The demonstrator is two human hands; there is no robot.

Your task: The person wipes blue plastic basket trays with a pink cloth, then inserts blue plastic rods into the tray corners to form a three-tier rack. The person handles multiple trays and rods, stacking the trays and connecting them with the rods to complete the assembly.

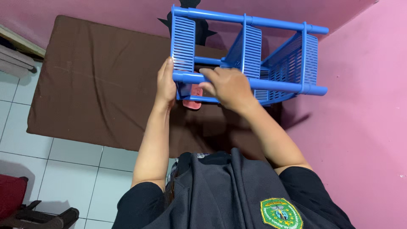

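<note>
A blue plastic shelf rack point(271, 63) with slatted tiers and round posts is held up on its side in front of me. My left hand point(166, 82) grips the rack's left end, at the slatted end tier and the near post. My right hand point(229, 87) is wrapped over the near round post a little to the right. A small pink object point(196, 94) shows just behind the rack between my hands; what it is cannot be made out.
A brown mattress point(97, 85) lies on the white tiled floor point(63, 169) below the rack. Pink walls point(360, 127) close in at the back and right. A dark red item point(10, 193) and a dark object point(46, 216) sit at the bottom left.
</note>
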